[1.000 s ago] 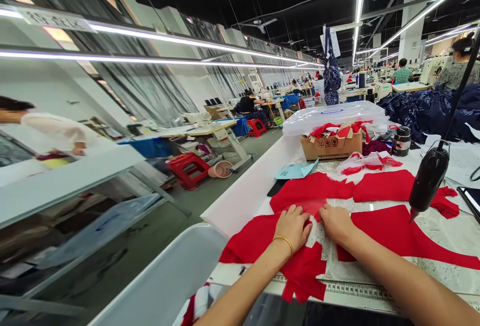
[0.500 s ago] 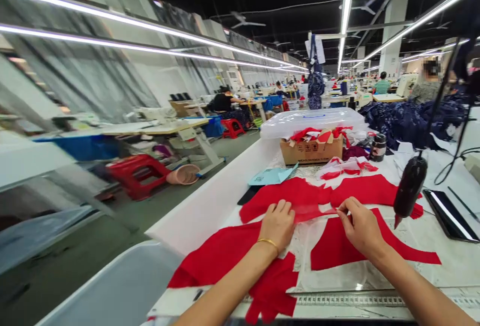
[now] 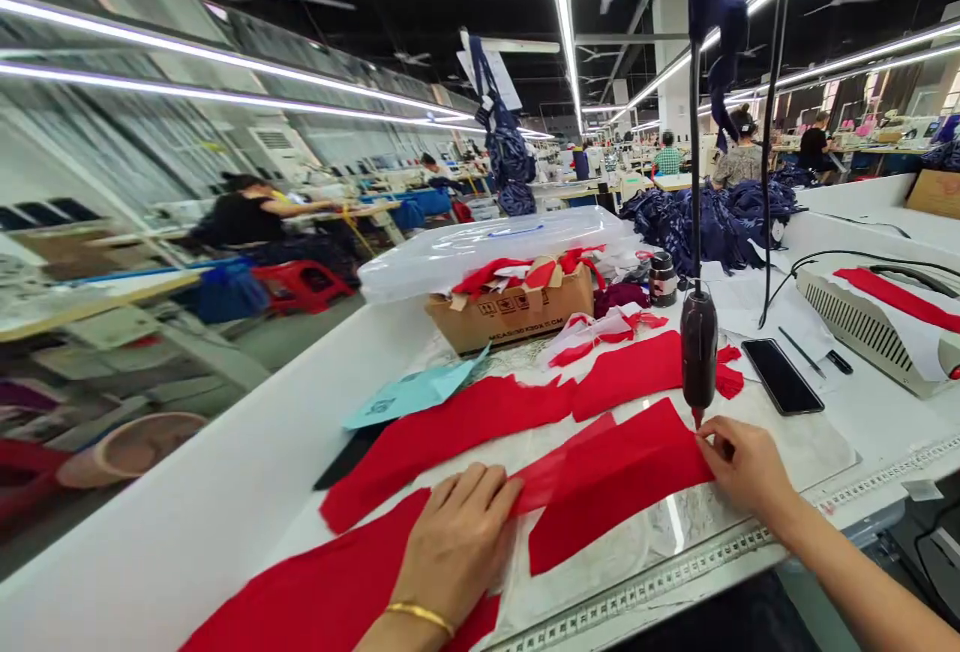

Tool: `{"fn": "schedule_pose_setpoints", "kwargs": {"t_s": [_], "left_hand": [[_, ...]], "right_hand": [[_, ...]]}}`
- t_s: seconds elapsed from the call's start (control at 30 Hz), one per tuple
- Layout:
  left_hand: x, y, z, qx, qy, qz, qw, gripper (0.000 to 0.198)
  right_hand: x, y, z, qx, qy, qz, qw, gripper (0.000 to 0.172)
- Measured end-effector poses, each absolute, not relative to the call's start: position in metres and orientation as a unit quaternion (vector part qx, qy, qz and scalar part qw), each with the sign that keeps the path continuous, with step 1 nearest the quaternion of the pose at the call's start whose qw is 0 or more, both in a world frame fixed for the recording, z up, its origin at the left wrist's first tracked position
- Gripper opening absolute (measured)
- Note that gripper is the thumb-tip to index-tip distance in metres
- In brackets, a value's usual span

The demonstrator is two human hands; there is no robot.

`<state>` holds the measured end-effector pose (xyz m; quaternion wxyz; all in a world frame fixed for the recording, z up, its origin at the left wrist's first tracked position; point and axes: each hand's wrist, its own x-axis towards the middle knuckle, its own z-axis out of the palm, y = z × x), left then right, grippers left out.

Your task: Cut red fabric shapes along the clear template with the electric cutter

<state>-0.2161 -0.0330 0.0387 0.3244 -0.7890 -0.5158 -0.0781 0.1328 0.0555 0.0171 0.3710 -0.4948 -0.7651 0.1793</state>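
Note:
My left hand (image 3: 457, 532), with a yellow bangle at the wrist, rests low over the table with fingers bent together on the end of a sheer red fabric strip (image 3: 541, 480). That strip runs right, partly overlapping a cut red fabric piece (image 3: 622, 482). The far right edge of this piece is pinched in the fingertips of my right hand (image 3: 746, 462). Just above those fingertips hangs a black tool (image 3: 699, 352) with a pointed red tip. Another red fabric piece (image 3: 322, 572) lies under and beside my left hand. More red pieces (image 3: 450, 432) lie behind.
A cardboard box (image 3: 517, 317) of red scraps stands at the back beside a clear plastic lid (image 3: 495, 242). Light blue paper (image 3: 420, 392), a dark jar (image 3: 662, 280), a phone (image 3: 782, 376) and a beige machine (image 3: 877, 317) surround the work. A ruler tape (image 3: 645, 592) follows the front edge.
The view has turned right. My right hand has moved right and now pinches the right edge of the nearer red piece, which has shifted to meet the sheer strip under my left hand.

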Motion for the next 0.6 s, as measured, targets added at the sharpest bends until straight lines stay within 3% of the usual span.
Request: {"fn": "schedule_pose_setpoints", "kwargs": {"t_s": [0.17, 0.37, 0.6], "left_hand": [[-0.182, -0.041, 0.040, -0.796, -0.521, -0.095, 0.295, 0.029], [-0.166, -0.047, 0.026, -0.800, -0.532, -0.091, 0.262, 0.028], [-0.155, -0.045, 0.021, -0.797, -0.548, -0.095, 0.234, 0.025]], "right_hand": [[0.167, 0.054, 0.010, -0.532, -0.729, 0.182, 0.389, 0.053], [0.192, 0.051, 0.005, -0.571, -0.711, 0.138, 0.386, 0.068], [0.205, 0.048, 0.000, -0.579, -0.713, 0.143, 0.368, 0.066]]}}
